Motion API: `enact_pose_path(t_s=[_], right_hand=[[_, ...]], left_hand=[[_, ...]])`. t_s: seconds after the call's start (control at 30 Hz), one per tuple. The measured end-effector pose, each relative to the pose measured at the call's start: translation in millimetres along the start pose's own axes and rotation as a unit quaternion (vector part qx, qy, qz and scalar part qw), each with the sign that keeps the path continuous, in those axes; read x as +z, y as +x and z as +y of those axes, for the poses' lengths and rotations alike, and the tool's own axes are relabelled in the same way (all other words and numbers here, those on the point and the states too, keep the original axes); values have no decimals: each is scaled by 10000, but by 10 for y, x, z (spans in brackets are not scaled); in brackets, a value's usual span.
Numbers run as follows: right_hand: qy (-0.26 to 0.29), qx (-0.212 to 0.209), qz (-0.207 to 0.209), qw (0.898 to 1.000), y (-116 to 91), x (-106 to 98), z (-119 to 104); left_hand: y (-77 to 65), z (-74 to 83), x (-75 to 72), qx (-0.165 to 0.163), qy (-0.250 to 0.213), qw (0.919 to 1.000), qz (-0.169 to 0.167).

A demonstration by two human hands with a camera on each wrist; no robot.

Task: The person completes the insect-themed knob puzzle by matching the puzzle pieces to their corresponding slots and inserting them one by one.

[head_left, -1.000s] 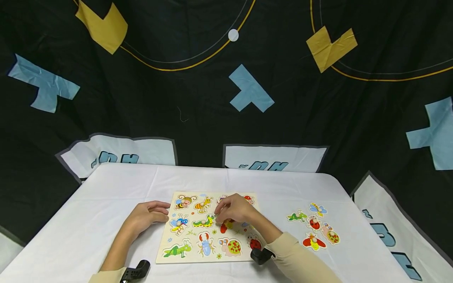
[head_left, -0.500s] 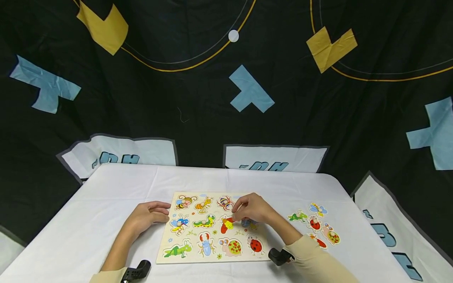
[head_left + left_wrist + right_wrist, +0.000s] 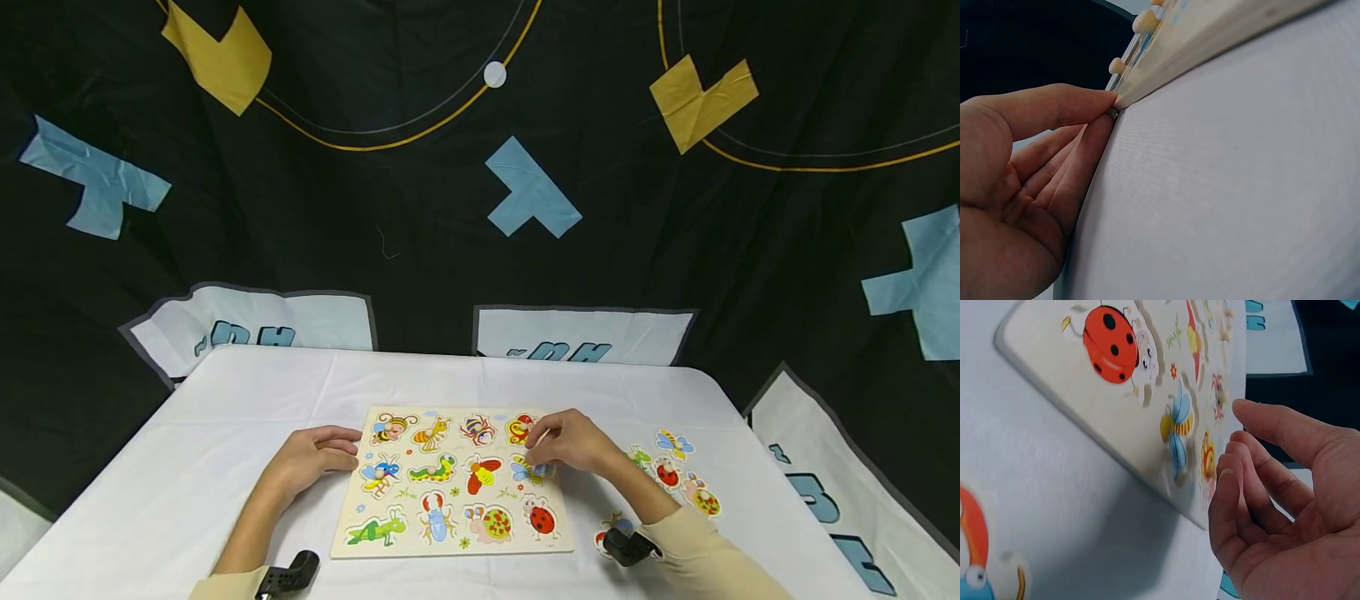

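A wooden peg puzzle board point(image 3: 405, 546) with insect pictures lies on the table. Knobbed pieces sit in its upper part, among them a green caterpillar point(image 3: 432, 469) and a spider point(image 3: 477, 430). My left hand point(image 3: 303, 462) rests at the board's left edge, thumb tip and fingers touching it; whether the index finger goes under is hidden. My right hand point(image 3: 573, 443) hovers over the board's right edge, near a red and yellow insect piece point(image 3: 519, 429) and the blue-winged bee recess point(image 3: 1178, 428). The right wrist view shows thumb and fingers apart, bent, with nothing between them.
Right of the board lie loose pieces: a blue-winged insect point(image 3: 675, 444), a ladybug point(image 3: 666, 473), a snail point(image 3: 702, 497) and a partly covered grasshopper point(image 3: 640, 455). A beetle piece point(image 3: 974, 550) lies nearer the front, partly behind the right wrist camera point(image 3: 628, 546).
My right hand has moved right from the board's middle to its right edge, uncovering the spider, the red moth picture and then the upper right insect. My left hand and the board have stayed put.
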State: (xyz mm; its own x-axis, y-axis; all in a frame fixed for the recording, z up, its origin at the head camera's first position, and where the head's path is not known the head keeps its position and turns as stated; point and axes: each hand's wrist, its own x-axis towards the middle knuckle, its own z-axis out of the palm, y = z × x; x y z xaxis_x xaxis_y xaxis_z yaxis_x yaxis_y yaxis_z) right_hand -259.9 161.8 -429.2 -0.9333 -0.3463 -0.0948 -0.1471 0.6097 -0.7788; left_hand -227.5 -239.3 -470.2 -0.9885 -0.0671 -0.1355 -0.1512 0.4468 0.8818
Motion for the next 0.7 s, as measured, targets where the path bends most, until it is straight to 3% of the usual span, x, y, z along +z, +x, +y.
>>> enact_pose_path(t_s=[0.7], right_hand=[[40,269,-266,9993,-244,-427,229]], left_hand=[[10,-13,6,-5,-2,10000,11]])
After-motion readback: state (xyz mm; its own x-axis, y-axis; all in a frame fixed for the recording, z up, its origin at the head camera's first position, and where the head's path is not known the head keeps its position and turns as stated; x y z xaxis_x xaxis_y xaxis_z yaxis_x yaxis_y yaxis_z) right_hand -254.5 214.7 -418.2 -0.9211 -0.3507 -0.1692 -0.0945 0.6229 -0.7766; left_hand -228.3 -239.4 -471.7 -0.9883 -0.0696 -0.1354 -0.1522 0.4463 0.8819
